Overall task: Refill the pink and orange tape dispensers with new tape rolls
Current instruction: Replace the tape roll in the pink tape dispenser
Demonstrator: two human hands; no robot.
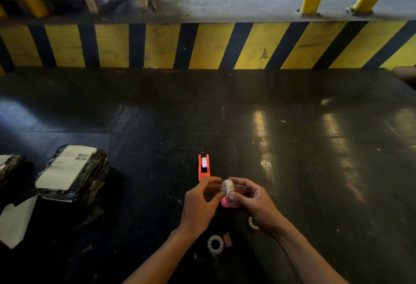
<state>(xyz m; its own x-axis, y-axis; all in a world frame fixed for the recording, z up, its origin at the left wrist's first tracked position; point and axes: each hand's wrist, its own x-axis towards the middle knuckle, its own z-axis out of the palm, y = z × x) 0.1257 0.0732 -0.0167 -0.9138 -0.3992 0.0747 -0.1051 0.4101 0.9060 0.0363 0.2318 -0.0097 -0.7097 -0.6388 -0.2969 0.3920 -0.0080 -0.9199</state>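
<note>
Nearest, at 6 o'clock low on the dark table (315, 171): an empty-looking tape core (215, 243) lying flat, with a small brownish scrap (227, 238) just beside it at 3 o'clock. A little farther, at 4 o'clock of the hands, a second roll (252, 223) half hidden under the right wrist; impossible to tell whether spent or fresh.

Above these, both hands meeting. Right hand (252, 202) pinching a clear tape roll (227, 188) between thumb and fingers, held on edge. Left hand (200, 202) with thumb and forefinger drawn together at the roll's 9 o'clock side, seemingly picking at the loose end; actual contact with tape not clear. Directly beneath the roll, the pink dispenser (225, 203), mostly covered by the fingers, contents unseen.

Likely risks: losing the free end back onto the roll, or fouling the adhesive with fingertips. Dropping the roll on edge, so letting it wheel off across the glossy surface. Seating it the wrong way round, so feeding sticky side up.

Farther, at 12 o'clock of the hands, the orange dispenser (204, 167) standing upright, a whitish roll showing in its cradle, so probably loaded already. At 2 o'clock, a small pale disc (265, 164) lying alone. Far at 9 o'clock, a wrapped parcel (74, 173) with a white label, another beside it at the edge. Beyond, a striped yellow-and-black barrier (202, 45).
</note>
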